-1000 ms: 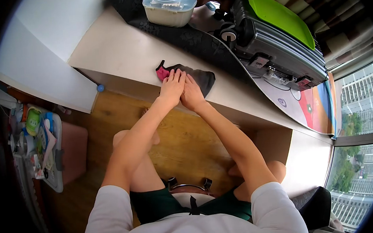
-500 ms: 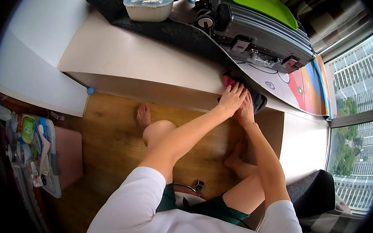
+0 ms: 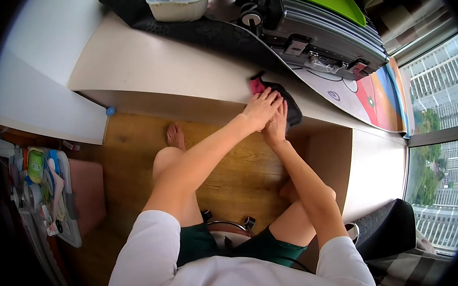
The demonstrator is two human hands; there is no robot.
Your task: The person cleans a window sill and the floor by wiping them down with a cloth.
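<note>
Cloth (image 3: 291, 98), dark with a pink patch (image 3: 257, 85) at one end, lies just above the middle of the frame, on the front edge of the pale ledge (image 3: 181, 66) and near the black mat (image 3: 208, 34). It looks light and soft, limp enough to crease under a fingertip and unlikely to break; being thin, it would probably slide or bunch if pushed from one side only. The pink corner at its upper left and the dark end at its lower right both stick out from under the fingers, and those two ends seem the best places to take hold, with a pinch rather than a full fist. The left hand (image 3: 260, 110) and the right hand (image 3: 275, 126) meet over it, fingers stretched out rather than clenched, the left fingers lapping against the right ones. Whether either thumb or fingertip grips a fold cannot be told, since the palms and the undersides of the fingers are out of sight. The hands also cover the middle of the cloth, so its full outline, its number of layers and what kind of item it is are hard to make out. At the top of the frame, the lidded box (image 3: 180, 8) and the suitcase (image 3: 332, 29) are partly cut off.
</note>
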